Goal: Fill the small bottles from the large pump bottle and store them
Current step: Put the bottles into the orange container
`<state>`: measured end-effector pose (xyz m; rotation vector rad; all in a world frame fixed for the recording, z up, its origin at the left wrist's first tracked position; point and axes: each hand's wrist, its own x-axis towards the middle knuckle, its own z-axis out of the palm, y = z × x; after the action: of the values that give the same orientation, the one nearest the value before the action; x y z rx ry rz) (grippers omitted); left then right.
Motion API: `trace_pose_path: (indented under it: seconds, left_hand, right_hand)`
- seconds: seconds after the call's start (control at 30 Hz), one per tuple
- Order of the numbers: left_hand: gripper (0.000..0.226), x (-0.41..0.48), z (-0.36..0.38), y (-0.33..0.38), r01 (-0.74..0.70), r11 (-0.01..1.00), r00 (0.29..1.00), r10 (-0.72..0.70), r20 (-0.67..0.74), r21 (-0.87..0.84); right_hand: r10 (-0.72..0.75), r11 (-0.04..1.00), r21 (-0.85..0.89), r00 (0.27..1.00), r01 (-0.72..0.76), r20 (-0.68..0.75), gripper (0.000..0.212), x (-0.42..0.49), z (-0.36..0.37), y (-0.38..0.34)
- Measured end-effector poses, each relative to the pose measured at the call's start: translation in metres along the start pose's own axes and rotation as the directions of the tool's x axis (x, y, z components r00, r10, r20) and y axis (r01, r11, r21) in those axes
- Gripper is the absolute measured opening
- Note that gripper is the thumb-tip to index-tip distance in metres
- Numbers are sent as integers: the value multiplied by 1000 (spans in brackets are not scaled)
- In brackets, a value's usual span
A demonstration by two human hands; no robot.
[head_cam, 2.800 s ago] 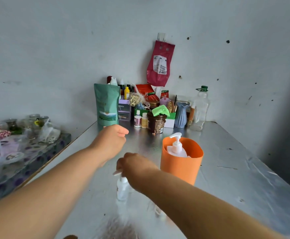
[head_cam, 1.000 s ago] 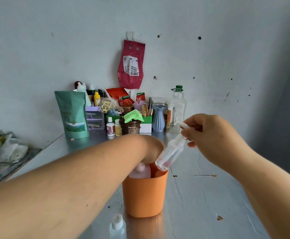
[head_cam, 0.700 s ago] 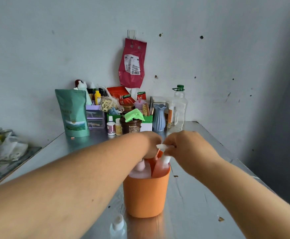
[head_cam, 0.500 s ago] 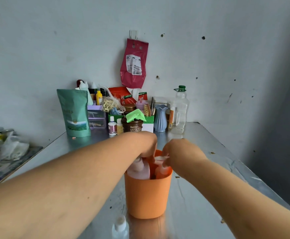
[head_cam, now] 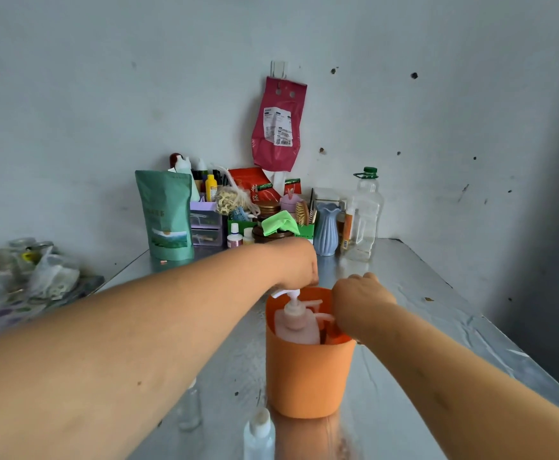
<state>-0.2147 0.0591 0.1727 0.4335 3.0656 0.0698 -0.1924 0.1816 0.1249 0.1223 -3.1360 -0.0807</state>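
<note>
An orange cup (head_cam: 306,376) stands on the metal table (head_cam: 414,330). Inside it is the large pump bottle (head_cam: 294,323) of pink liquid. My left hand (head_cam: 296,263) grips its white pump head from above. My right hand (head_cam: 359,303) reaches over the cup's right rim, fingers curled down inside round a small bottle (head_cam: 321,316), of which only the top shows. Two more small bottles stand in front of the cup: a white-capped one (head_cam: 259,433) and a clear one (head_cam: 190,410) partly behind my left forearm.
Clutter fills the back corner: a green pouch (head_cam: 167,217), a blue vase (head_cam: 326,229), a clear plastic jug (head_cam: 364,217), jars and boxes. A red bag (head_cam: 278,124) hangs on the wall. A lower surface with jars and plastic bags (head_cam: 39,273) lies left.
My right hand brought the small bottle down from beside the cup into the orange cup. My left hand stayed on the pump bottle's head.
</note>
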Motion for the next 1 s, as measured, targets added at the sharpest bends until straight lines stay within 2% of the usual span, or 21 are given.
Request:
trace_pose_path:
  seconds: [0.07,0.23,0.5,0.6,0.7,0.8,0.87,0.93,1.0]
  left_hand:
    - [8,-1,1,-7,-13,1000,1000,13,-16,-7]
    - [14,-12,2,-13,-48,998,998,46,-36,-44]
    - [28,-30,-3,-17,57,990,993,-69,-91,-132]
    - [30,-37,-7,-23,65,975,992,-87,-93,-211]
    - [26,-47,-7,-29,84,978,985,-111,-135,-189]
    - [26,-59,-2,-39,109,971,980,-140,-141,-211]
    - [27,-66,3,-48,143,958,969,-187,-162,-248]
    - [28,-73,6,-58,185,931,958,-242,-155,-314]
    - [29,-81,9,-69,210,887,944,-293,-150,-410]
  right_hand:
    - [-20,1000,-24,1000,20,-4,46,0,-1,0]
    - [-53,999,-9,995,53,-79,44,1,2,3]
    - [-64,997,-33,998,64,-20,45,1,-1,4]
    - [-96,995,-27,990,93,-99,30,-9,-11,5]
    - [-68,987,126,966,102,-250,23,-23,-21,2]
    - [-106,900,336,887,278,-449,12,-47,-31,-8]
    - [-241,801,379,830,463,-503,8,-70,-36,-23]
    - [-406,733,345,783,587,-471,7,-88,-37,-43]
    - [-520,727,293,776,621,-356,13,-99,-32,-63]
